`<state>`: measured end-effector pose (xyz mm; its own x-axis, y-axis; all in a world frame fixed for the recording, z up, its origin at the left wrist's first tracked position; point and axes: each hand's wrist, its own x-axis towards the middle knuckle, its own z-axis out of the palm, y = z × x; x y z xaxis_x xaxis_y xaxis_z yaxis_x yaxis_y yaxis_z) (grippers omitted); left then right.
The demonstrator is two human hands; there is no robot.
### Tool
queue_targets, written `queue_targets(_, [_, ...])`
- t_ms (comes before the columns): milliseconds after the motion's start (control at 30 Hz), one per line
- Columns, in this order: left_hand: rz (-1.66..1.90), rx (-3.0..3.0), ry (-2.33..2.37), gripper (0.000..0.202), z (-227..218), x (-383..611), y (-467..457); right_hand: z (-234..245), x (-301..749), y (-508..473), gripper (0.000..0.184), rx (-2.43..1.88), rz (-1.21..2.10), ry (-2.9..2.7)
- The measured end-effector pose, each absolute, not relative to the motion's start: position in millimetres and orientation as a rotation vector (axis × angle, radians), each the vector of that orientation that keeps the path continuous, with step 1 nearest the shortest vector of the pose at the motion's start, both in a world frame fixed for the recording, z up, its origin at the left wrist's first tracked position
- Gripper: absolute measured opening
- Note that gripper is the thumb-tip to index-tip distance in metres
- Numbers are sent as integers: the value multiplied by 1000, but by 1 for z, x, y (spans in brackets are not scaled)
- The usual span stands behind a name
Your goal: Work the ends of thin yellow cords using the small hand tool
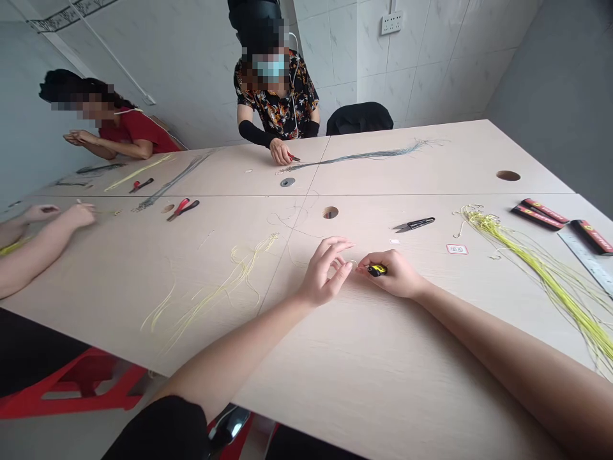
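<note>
My right hand is closed around a black-and-yellow lighter, its end showing between thumb and fingers. Facing it, my left hand has its thumb and index finger drawn together on a thin pale-yellow cord, while the other fingers stay lifted. A small loop of this cord shows between both hands, just off the lighter. The exact pinch is too small to make out. Black thread snips lie beyond my right hand. Left of my hands, loose yellow cords are spread on the table.
A yellow cord bundle, red-and-black boxes and a ruler lie right on the table. Red-handled snips lie left. Across, a masked person works by a grey-blue cord bundle. Others sit left.
</note>
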<state>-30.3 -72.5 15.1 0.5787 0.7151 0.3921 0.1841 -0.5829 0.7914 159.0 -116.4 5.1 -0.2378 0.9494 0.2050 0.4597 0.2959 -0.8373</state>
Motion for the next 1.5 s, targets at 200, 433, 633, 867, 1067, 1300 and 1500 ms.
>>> queue_targets(200, [784,1906,689,31,11,-29,-70,5,159,-117,17,-1249,870,-1842])
queue_targets(433, [649,1708,716,33,7,-29,-68,5,160,-116,16,-1260,871,-1847])
queue_targets(633, [784,1837,714,28,11,-30,-69,4,159,-115,16,-1258,883,-1851])
queue_targets(867, [775,1862,722,22,11,-28,-69,6,159,-115,16,-1271,884,-1846])
queue_targets(1067, [824,2026,681,25,17,-29,-69,7,159,-115,16,-1254,869,-1853])
queue_targets(1300, [746,1953,760,27,19,-28,-70,4,161,-114,15,-1266,872,-1828])
queue_targets(1500, [637,1840,835,20,14,-26,-71,6,161,-115,16,-1274,885,-1785])
